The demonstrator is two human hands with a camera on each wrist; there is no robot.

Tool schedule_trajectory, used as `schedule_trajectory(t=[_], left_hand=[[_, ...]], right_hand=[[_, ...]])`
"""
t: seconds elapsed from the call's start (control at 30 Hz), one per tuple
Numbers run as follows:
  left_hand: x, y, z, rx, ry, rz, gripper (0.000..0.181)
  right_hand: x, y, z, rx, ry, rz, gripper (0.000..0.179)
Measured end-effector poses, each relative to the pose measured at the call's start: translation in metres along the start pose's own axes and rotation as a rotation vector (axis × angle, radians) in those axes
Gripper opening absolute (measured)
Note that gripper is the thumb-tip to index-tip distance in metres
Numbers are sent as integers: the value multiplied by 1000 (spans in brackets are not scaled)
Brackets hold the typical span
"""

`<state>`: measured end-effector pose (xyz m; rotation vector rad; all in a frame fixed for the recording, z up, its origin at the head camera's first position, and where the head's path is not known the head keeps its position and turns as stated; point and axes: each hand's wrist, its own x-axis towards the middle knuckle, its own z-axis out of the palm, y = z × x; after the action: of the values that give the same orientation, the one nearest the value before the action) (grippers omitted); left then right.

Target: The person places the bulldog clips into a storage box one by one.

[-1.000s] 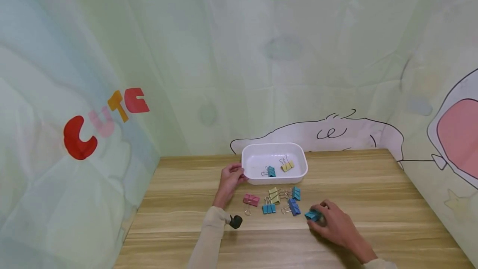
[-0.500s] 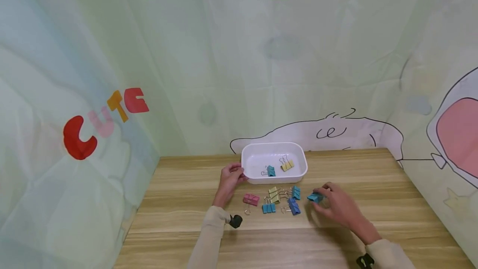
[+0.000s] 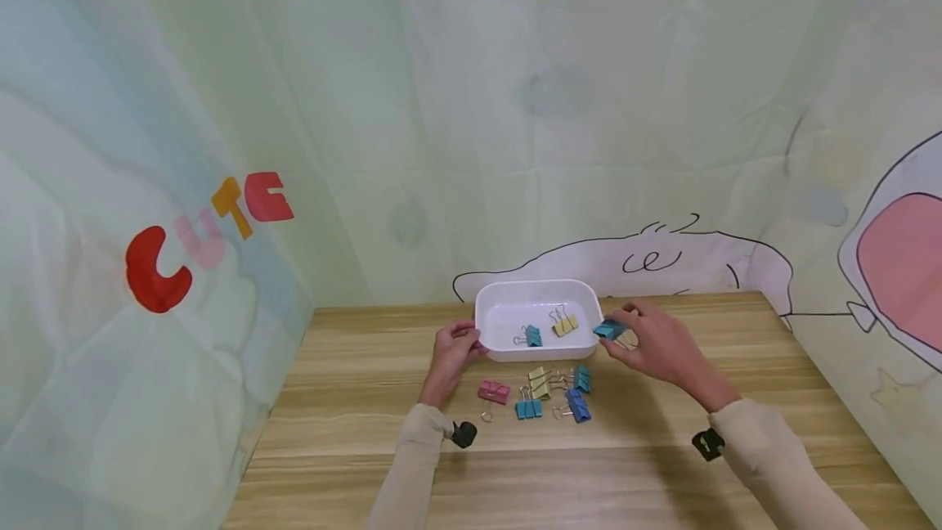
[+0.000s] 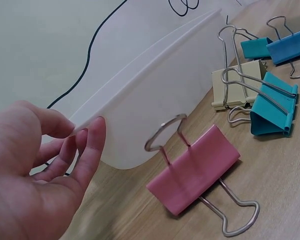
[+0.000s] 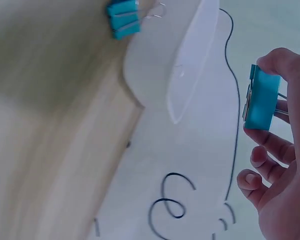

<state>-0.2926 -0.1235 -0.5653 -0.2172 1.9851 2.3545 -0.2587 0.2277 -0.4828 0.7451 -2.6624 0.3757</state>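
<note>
White tray, 1, plastic, rounded corners, standing on the wooden table near its back edge. Left hand: thumb and fingers pinching the tray at its left end. Right hand: thumb and forefinger pinching the held teal clip, remaining fingers curled below in the right wrist view; clip located at the tray's right end, though whether it touches the rim is hard to tell. Contents of tray: 2 binder clips, namely a small teal clip toward the front wall and a yellow clip to its right, wire handles raised. On the table in front of the tray: 5 binder clips, comprising a pink clip at left, a pale yellow clip, a blue clip, and 2 further teal clips. Sleeves: beige, 2. Backdrop: pale green cloth, printed with "CUTE", a red heart and line drawings.
</note>
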Motion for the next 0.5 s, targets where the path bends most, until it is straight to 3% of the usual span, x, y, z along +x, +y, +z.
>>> schedule_trajectory(t=[0.2, 0.5], left_hand=[[-1, 2, 0, 14, 12, -2, 33], [0, 2, -1, 9, -12, -9, 36]], right_hand=[[28, -7, -10, -5, -63, -28, 47], [54, -13, -6, -10, -97, -48, 47]])
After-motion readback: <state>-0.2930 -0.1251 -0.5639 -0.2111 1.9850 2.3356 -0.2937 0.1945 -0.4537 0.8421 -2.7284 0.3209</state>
